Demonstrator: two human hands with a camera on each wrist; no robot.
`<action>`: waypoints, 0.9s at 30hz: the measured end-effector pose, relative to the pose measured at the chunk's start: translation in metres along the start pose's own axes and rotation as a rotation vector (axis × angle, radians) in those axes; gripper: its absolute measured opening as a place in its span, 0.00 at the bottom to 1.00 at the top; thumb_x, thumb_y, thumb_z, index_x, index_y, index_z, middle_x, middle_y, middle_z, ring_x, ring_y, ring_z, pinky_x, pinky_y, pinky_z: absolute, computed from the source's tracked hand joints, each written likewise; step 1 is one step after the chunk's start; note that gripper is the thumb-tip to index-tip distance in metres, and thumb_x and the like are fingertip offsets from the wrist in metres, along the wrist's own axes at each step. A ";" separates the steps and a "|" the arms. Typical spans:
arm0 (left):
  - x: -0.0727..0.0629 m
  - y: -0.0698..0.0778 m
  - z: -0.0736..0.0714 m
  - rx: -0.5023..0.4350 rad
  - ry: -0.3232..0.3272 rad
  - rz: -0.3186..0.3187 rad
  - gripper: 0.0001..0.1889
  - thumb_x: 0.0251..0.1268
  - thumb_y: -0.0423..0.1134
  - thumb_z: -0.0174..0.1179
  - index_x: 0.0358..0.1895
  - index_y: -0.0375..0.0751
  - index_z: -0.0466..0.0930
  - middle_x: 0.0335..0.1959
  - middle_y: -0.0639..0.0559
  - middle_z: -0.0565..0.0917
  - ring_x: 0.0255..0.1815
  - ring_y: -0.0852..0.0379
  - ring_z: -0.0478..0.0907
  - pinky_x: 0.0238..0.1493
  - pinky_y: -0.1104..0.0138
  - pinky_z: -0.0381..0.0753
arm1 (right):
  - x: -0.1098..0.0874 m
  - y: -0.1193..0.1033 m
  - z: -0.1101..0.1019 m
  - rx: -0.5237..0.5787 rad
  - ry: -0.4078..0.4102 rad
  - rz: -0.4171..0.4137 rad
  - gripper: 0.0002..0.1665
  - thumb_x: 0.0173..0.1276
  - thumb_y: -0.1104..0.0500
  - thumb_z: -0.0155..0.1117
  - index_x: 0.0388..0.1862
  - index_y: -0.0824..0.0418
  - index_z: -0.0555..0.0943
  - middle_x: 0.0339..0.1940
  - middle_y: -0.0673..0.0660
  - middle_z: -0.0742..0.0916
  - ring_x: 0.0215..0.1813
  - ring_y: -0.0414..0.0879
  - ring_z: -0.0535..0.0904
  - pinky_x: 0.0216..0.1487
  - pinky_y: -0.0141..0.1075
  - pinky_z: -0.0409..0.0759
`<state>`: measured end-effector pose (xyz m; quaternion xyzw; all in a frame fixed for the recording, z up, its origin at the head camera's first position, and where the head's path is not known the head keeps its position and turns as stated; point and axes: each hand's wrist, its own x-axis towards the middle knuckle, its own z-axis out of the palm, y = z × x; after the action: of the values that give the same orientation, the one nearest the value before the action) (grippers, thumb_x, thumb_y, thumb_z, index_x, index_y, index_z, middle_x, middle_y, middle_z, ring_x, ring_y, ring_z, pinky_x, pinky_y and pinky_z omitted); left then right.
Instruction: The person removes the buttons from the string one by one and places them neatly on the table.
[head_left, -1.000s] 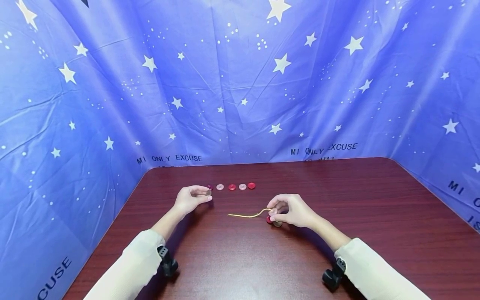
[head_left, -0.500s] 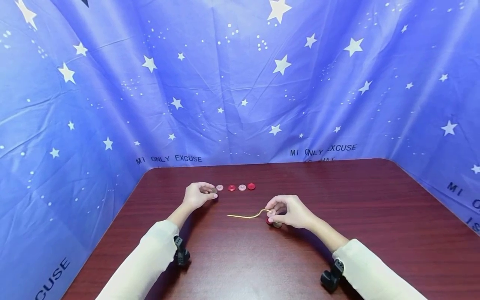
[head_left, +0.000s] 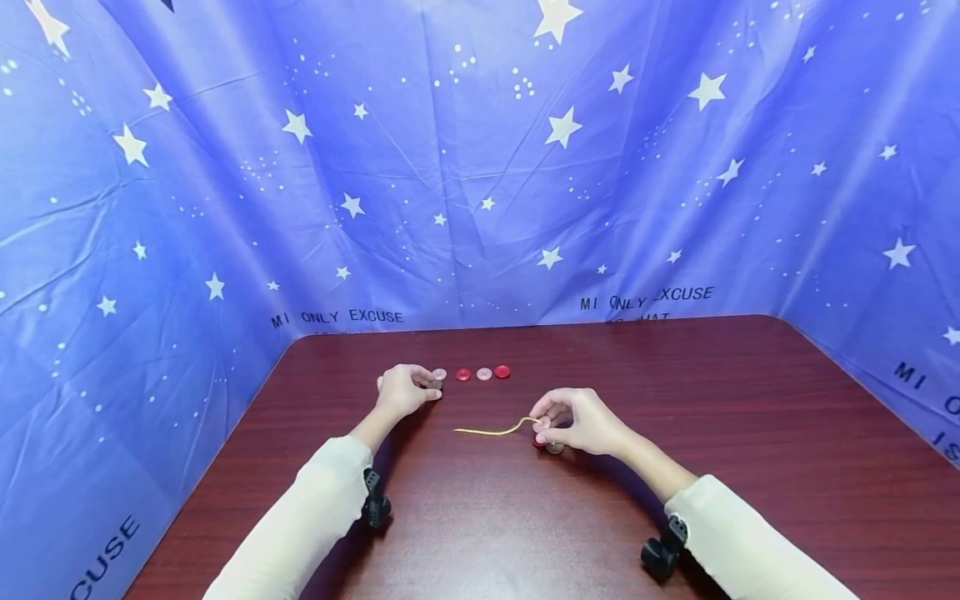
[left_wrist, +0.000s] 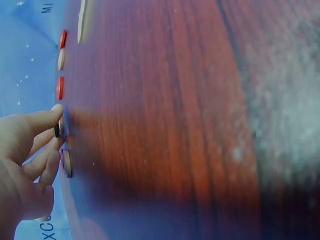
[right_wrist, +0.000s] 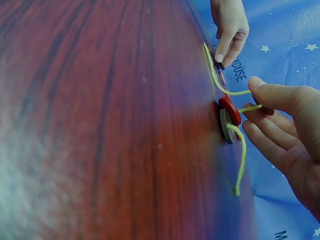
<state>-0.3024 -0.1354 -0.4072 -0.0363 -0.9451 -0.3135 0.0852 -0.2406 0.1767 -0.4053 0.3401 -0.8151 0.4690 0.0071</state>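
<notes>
My left hand (head_left: 407, 390) is at the left end of a row of buttons, thumb and fingers pinching a dark brownish button (head_left: 435, 385) close beside a pink button (head_left: 439, 374). Beneath its fingers in the left wrist view lies a tan button (left_wrist: 68, 164), a purple edge behind it. My right hand (head_left: 581, 423) pinches a pink button (head_left: 542, 425) with a yellow cord (head_left: 487, 432) running through it. Farther along that cord, a red button (right_wrist: 229, 110) and a brownish button (right_wrist: 227, 126) are threaded below the fingertips, the cord's tail hanging past them.
To the right along the row lie a red button (head_left: 463, 375), another pink button (head_left: 484, 374) and a bright red button (head_left: 502, 372). All rest on a dark red wooden table (head_left: 675, 375). A blue star-printed curtain (head_left: 480, 167) surrounds its far sides.
My left hand has moved right along the row with the brownish button, from beside the purple button to the pink one. My right hand has stayed nearly still.
</notes>
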 end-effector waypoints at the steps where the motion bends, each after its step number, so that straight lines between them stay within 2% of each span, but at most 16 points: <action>1: 0.000 0.001 0.000 0.007 -0.002 -0.004 0.12 0.48 0.41 0.73 0.36 0.42 0.87 0.34 0.49 0.90 0.44 0.50 0.83 0.50 0.55 0.62 | 0.000 0.000 0.000 -0.005 0.003 0.004 0.15 0.51 0.66 0.75 0.38 0.65 0.82 0.27 0.58 0.88 0.30 0.34 0.81 0.40 0.31 0.85; 11: 0.001 0.007 0.003 0.034 0.007 -0.044 0.11 0.46 0.41 0.73 0.34 0.43 0.87 0.32 0.50 0.90 0.45 0.49 0.82 0.49 0.56 0.63 | -0.003 -0.003 -0.003 -0.015 0.012 0.036 0.15 0.52 0.65 0.75 0.38 0.65 0.83 0.28 0.59 0.88 0.31 0.37 0.82 0.40 0.31 0.84; 27: -0.003 0.008 0.005 0.040 0.015 -0.060 0.12 0.46 0.41 0.73 0.36 0.42 0.87 0.32 0.50 0.89 0.44 0.49 0.82 0.45 0.58 0.61 | -0.004 0.003 -0.002 -0.011 0.012 -0.009 0.15 0.52 0.64 0.76 0.38 0.65 0.82 0.27 0.58 0.88 0.30 0.36 0.82 0.40 0.32 0.85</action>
<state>-0.2994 -0.1262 -0.4065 -0.0038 -0.9511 -0.2972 0.0834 -0.2399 0.1811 -0.4082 0.3408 -0.8161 0.4665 0.0159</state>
